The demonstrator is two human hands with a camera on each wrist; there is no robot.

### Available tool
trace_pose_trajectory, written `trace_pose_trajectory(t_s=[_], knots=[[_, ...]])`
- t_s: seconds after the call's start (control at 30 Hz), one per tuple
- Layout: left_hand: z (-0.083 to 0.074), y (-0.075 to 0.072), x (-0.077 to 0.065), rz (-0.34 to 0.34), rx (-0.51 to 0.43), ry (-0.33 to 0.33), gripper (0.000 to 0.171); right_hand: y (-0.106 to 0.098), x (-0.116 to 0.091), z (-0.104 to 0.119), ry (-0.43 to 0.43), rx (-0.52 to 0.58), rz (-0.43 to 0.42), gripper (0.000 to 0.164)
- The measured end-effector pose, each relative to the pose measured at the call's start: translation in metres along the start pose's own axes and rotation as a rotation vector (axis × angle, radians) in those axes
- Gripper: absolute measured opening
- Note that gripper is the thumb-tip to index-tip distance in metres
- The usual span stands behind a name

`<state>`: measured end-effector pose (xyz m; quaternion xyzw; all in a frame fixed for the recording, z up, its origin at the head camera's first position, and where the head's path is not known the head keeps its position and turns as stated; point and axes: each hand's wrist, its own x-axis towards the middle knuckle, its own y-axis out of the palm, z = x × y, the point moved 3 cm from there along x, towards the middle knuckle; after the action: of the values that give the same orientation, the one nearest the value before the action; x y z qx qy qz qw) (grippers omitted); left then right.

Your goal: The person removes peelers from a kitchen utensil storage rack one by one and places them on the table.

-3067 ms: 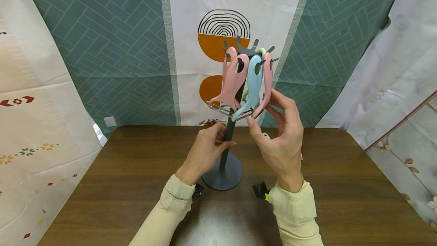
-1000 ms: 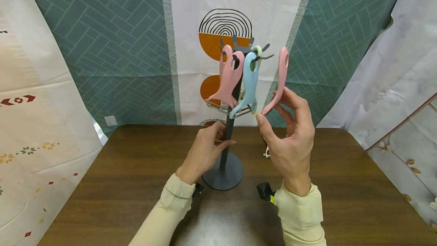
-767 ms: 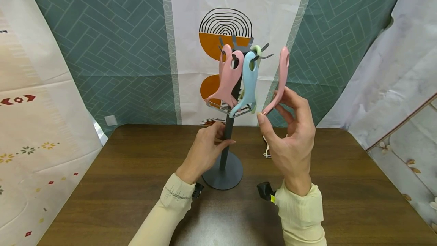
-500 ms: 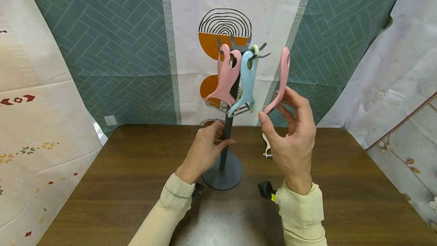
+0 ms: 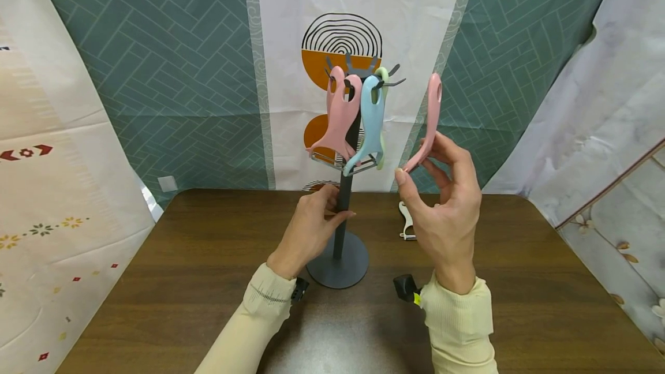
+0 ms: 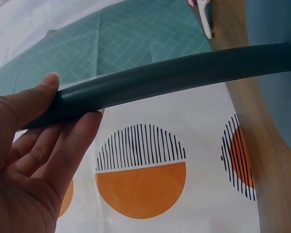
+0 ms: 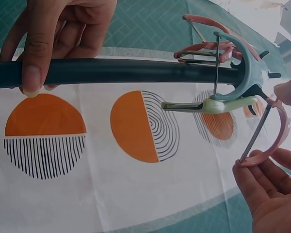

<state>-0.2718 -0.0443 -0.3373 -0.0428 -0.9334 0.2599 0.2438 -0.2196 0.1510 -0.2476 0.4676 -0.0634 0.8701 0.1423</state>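
In the head view, my right hand (image 5: 447, 212) pinches a pink peeler (image 5: 432, 114) near its blade end, handle up, apart from the dark stand. My left hand (image 5: 306, 227) grips the stand's pole (image 5: 341, 241) between thumb and fingers. The left wrist view shows that grip on the pole (image 6: 174, 75) closely. On the stand's hooks hang a pink peeler (image 5: 343, 120), another pink one partly behind it, a blue peeler (image 5: 372, 114) and a mostly hidden green peeler (image 5: 381, 154). The right wrist view shows the held pink peeler's blade (image 7: 256, 133).
A white peeler (image 5: 405, 221) lies on the wooden table (image 5: 208, 281), right of the stand and partly behind my right hand. The stand's round base (image 5: 353, 270) rests on the table. A patterned cloth (image 5: 182, 74) hangs behind the table.
My right hand has taken the pink peeler off its hook and moved it right. The stand's top has shifted slightly left. The left hand keeps its grip, and more of the white peeler shows.
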Motion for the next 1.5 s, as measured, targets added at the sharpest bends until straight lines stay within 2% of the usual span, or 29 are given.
trace_pose_trajectory(t_s=[0.8,1.07,1.5], knots=[[0.001,0.0,0.0,0.005,-0.007,0.002,0.024,-0.005,0.002,0.0,0.042,-0.049,-0.011,0.055],[0.001,0.001,0.0,0.003,0.006,0.001,0.025,-0.007,0.002,-0.006,0.068,-0.062,-0.018,0.056],[0.001,0.001,0.0,-0.002,-0.003,0.004,0.024,-0.01,0.001,-0.014,0.063,-0.109,0.01,0.055]])
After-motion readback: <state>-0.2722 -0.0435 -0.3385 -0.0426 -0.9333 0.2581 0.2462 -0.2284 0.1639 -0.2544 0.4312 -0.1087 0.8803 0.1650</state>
